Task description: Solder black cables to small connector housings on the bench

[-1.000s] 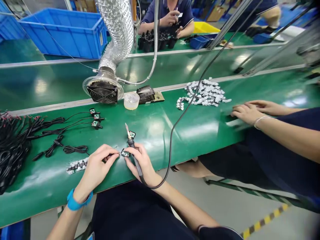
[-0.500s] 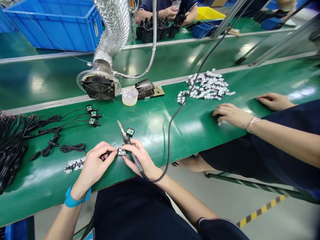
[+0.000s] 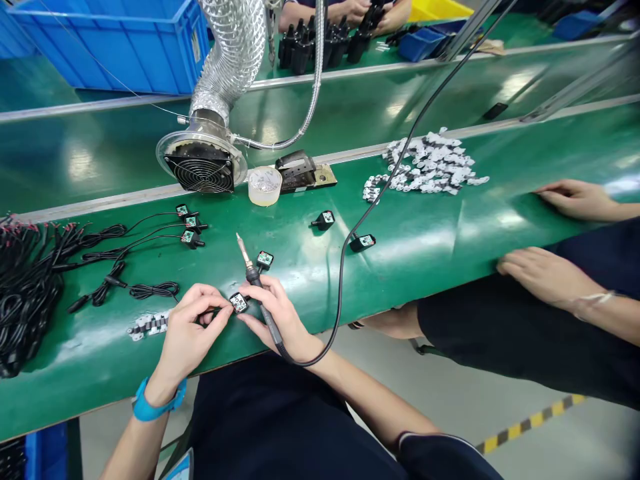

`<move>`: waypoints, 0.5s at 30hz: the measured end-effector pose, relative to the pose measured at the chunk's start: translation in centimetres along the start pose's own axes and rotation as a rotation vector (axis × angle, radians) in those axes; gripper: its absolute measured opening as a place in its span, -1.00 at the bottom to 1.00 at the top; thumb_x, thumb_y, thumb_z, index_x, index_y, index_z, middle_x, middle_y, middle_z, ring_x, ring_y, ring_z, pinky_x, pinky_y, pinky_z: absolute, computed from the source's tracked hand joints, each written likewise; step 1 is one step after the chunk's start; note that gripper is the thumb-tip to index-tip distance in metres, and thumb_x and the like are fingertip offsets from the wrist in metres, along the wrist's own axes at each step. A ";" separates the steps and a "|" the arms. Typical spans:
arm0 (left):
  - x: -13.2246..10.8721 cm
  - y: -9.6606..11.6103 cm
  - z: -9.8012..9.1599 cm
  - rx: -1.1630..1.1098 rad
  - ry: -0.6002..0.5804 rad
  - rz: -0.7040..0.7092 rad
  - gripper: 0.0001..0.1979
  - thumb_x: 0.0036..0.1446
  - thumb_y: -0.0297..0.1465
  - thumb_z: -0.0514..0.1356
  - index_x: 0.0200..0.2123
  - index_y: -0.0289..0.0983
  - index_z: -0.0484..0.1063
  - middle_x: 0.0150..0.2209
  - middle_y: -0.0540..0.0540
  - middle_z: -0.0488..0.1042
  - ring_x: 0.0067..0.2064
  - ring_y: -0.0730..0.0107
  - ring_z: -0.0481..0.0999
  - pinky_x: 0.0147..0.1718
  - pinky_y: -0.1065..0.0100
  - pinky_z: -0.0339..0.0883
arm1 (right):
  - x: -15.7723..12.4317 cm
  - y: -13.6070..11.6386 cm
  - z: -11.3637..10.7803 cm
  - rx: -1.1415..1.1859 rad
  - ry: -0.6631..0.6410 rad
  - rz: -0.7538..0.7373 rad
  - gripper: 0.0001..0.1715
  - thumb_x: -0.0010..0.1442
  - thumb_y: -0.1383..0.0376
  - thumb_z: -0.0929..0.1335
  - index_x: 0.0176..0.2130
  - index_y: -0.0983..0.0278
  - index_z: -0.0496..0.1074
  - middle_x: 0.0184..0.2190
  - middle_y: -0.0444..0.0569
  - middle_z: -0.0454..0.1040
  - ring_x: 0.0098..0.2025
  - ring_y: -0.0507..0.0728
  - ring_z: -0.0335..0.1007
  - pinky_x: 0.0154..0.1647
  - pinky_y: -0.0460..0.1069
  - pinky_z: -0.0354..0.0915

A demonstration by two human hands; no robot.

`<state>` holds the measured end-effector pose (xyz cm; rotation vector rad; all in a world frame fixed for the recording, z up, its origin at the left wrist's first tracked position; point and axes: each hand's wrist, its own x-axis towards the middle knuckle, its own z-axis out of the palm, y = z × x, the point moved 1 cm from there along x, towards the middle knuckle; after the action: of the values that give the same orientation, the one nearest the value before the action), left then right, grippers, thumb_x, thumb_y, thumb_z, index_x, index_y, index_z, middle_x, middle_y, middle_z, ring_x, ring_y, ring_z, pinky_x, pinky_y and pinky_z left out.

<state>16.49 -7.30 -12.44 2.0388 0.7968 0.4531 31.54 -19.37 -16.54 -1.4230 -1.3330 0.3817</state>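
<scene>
Left hand (image 3: 197, 320): thumb and forefinger are pinched together at the left edge of the small part (image 3: 239, 303); they seem to grip a thin cable (image 3: 154, 290), but the fingers hide its end.
Right hand (image 3: 283, 323): curled around the soldering iron (image 3: 253, 275), while its fingertips also steady the small part.
Small part: a black case with circuit board, between both hands; whether it touches the table (image 3: 310, 293), I cannot tell.
Iron tip: points away from the small part, so I judge the joint is not being heated now.
Waiting parts: one spare part (image 3: 265, 260) just behind the iron, and two loose parts (image 3: 363, 243) farther right; I see no long cable on them, so they look undone.
Finished side: three cabled parts (image 3: 191, 223) lie at left; their wires appear joined.
Cable supply: a big cable bundle (image 3: 25, 307) at far left, so much seems left.
Farther back: a round tub (image 3: 265, 187) beside the fan (image 3: 205, 172).
</scene>
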 end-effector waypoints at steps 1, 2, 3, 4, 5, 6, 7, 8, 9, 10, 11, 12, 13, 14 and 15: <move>0.0 -0.1 0.0 -0.011 -0.017 -0.011 -0.86 0.23 -0.27 0.26 -0.34 -0.17 0.56 -0.23 -0.05 0.43 -0.40 0.45 0.32 -0.43 0.37 0.23 | 0.2 0.0 -0.2 0.021 -0.027 -0.010 -0.42 0.32 0.41 0.38 0.26 0.14 0.25 0.14 0.11 0.27 0.19 0.17 0.37 0.25 0.11 0.35; 0.0 -0.2 0.0 -0.025 -0.029 -0.023 -0.86 0.22 -0.27 0.26 -0.34 -0.18 0.55 -0.23 -0.05 0.43 -0.40 0.46 0.32 -0.43 0.37 0.23 | 0.4 0.1 -0.4 0.041 -0.051 -0.016 -0.42 0.32 0.42 0.37 0.26 0.15 0.24 0.14 0.12 0.26 0.20 0.17 0.37 0.27 0.11 0.34; 0.1 -0.3 0.0 -0.044 -0.036 -0.038 -0.86 0.21 -0.27 0.27 -0.35 -0.19 0.54 -0.23 -0.06 0.43 -0.39 0.46 0.33 -0.42 0.38 0.24 | 0.5 0.1 -0.4 0.055 -0.064 -0.019 -0.42 0.32 0.43 0.36 0.26 0.15 0.24 0.14 0.12 0.27 0.19 0.16 0.37 0.27 0.11 0.33; 0.1 -0.3 0.1 -0.071 -0.040 -0.055 -0.85 0.20 -0.26 0.28 -0.36 -0.20 0.52 -0.24 -0.06 0.43 -0.38 0.45 0.35 -0.40 0.38 0.25 | 0.6 0.1 -0.4 0.060 -0.067 -0.018 -0.42 0.31 0.43 0.36 0.26 0.16 0.25 0.14 0.11 0.27 0.19 0.15 0.37 0.26 0.10 0.34; 0.2 -0.4 0.1 -0.104 -0.044 -0.075 -0.83 0.20 -0.26 0.29 -0.37 -0.22 0.50 -0.25 -0.06 0.43 -0.35 0.43 0.38 -0.38 0.39 0.28 | 0.7 0.2 -0.3 0.058 -0.061 -0.013 -0.43 0.31 0.42 0.37 0.25 0.16 0.25 0.13 0.11 0.27 0.17 0.15 0.38 0.25 0.10 0.35; 0.2 -0.4 0.2 -0.143 -0.049 -0.096 -0.81 0.19 -0.25 0.29 -0.38 -0.22 0.48 -0.25 -0.06 0.43 -0.32 0.41 0.40 -0.35 0.39 0.30 | 0.7 0.2 -0.2 0.050 -0.050 -0.009 -0.44 0.31 0.41 0.38 0.24 0.16 0.26 0.12 0.10 0.27 0.16 0.15 0.39 0.23 0.10 0.36; 0.3 -0.4 0.2 -0.182 -0.056 -0.115 -0.80 0.18 -0.24 0.30 -0.40 -0.23 0.46 -0.26 -0.07 0.43 -0.28 0.39 0.43 -0.32 0.39 0.33 | 0.7 0.2 0.0 0.039 -0.039 -0.007 -0.44 0.31 0.39 0.39 0.24 0.15 0.27 0.11 0.10 0.27 0.15 0.15 0.39 0.22 0.09 0.37; 0.3 -0.4 0.2 -0.216 -0.064 -0.130 -0.78 0.17 -0.23 0.31 -0.41 -0.23 0.45 -0.26 -0.07 0.43 -0.26 0.38 0.44 -0.29 0.39 0.35 | 0.6 0.2 0.1 0.029 -0.033 -0.009 -0.44 0.31 0.38 0.39 0.24 0.15 0.28 0.12 0.10 0.28 0.13 0.15 0.40 0.20 0.09 0.39; 0.4 -0.4 0.2 -0.243 -0.078 -0.145 -0.77 0.16 -0.22 0.31 -0.42 -0.24 0.45 -0.26 -0.07 0.42 -0.25 0.37 0.45 -0.27 0.38 0.37 | 0.5 0.2 0.2 0.020 -0.030 -0.012 -0.44 0.31 0.36 0.40 0.24 0.15 0.28 0.12 0.10 0.28 0.13 0.15 0.41 0.19 0.09 0.39; 0.4 -0.4 0.1 -0.261 -0.095 -0.159 -0.76 0.15 -0.22 0.32 -0.44 -0.24 0.45 -0.26 -0.07 0.42 -0.25 0.37 0.46 -0.26 0.38 0.38 | 0.5 0.2 0.3 0.016 -0.028 -0.015 -0.44 0.31 0.35 0.40 0.24 0.15 0.28 0.13 0.10 0.28 0.12 0.15 0.41 0.19 0.08 0.40; 0.5 -0.4 0.0 -0.273 -0.115 -0.171 -0.76 0.14 -0.21 0.32 -0.44 -0.24 0.45 -0.26 -0.08 0.41 -0.25 0.37 0.46 -0.25 0.38 0.39 | 0.5 0.2 0.2 0.015 -0.023 -0.016 -0.44 0.31 0.34 0.41 0.25 0.15 0.28 0.13 0.10 0.29 0.12 0.14 0.42 0.18 0.08 0.40; 0.6 -0.4 -0.1 -0.279 -0.135 -0.183 -0.75 0.13 -0.21 0.32 -0.45 -0.25 0.46 -0.26 -0.08 0.41 -0.25 0.37 0.46 -0.24 0.37 0.39 | 0.5 0.1 0.0 0.022 -0.007 -0.016 -0.45 0.32 0.33 0.41 0.25 0.15 0.30 0.11 0.09 0.32 0.11 0.14 0.43 0.17 0.07 0.40; 0.6 -0.4 -0.3 -0.282 -0.153 -0.193 -0.75 0.13 -0.21 0.33 -0.46 -0.25 0.46 -0.26 -0.08 0.41 -0.25 0.37 0.47 -0.24 0.37 0.39 | 0.5 0.0 -0.3 0.036 0.023 -0.012 -0.49 0.33 0.32 0.40 0.23 0.15 0.32 0.07 0.08 0.36 0.08 0.13 0.45 0.15 0.06 0.41; 0.7 -0.5 -0.4 -0.282 -0.169 -0.205 -0.74 0.13 -0.20 0.33 -0.46 -0.25 0.46 -0.26 -0.08 0.41 -0.25 0.37 0.47 -0.24 0.37 0.39 | 0.6 -0.2 -0.7 0.058 0.068 -0.001 -0.55 0.35 0.32 0.38 0.20 0.15 0.36 0.01 0.05 0.42 0.03 0.11 0.47 0.12 0.05 0.42; 0.8 -0.5 -0.5 -0.280 -0.183 -0.217 -0.74 0.13 -0.20 0.33 -0.46 -0.25 0.47 -0.26 -0.09 0.42 -0.26 0.37 0.47 -0.24 0.36 0.39 | 0.7 -0.3 -1.2 0.088 0.119 0.028 -0.62 0.37 0.32 0.36 0.16 0.15 0.40 -0.07 0.01 0.46 -0.05 0.09 0.50 0.06 0.03 0.44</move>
<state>16.61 -6.22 -12.59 1.6864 0.7847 0.2355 32.53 -19.41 -15.54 -1.3714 -1.1875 0.3642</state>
